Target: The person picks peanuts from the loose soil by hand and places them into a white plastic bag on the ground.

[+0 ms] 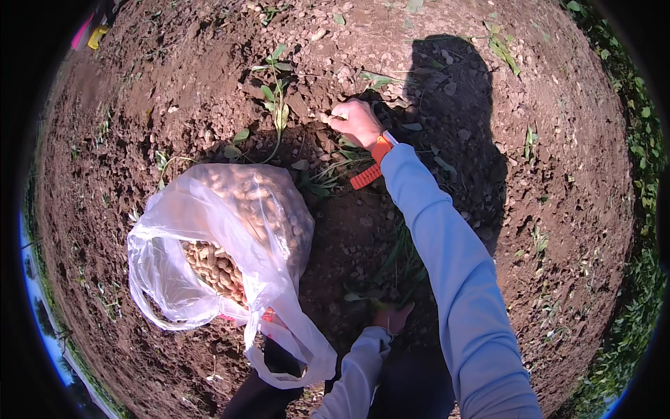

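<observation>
My right hand (pixel 358 123), below an orange-red wrist strap (pixel 372 166), is over the soil with its fingers pinched. A pale peanut pod (pixel 326 118) shows at the fingertips. In the shade near my body is my left hand (pixel 393 317), close to some thin green stems (pixel 402 249). Its fingers are too dark to make out. A translucent plastic bag (pixel 180 214) stands on the ground to the left. Through its mouth I see many unshelled peanuts (pixel 217 269), and more press against its far side.
Uprooted leafy stems (pixel 278 105) lie on loose brown soil (pixel 555 173) ahead of the bag. More wilted leaves (pixel 502 50) are at the far right. Green plants (pixel 641 283) border the right side. Pink and yellow items (pixel 97 36) show at the upper left.
</observation>
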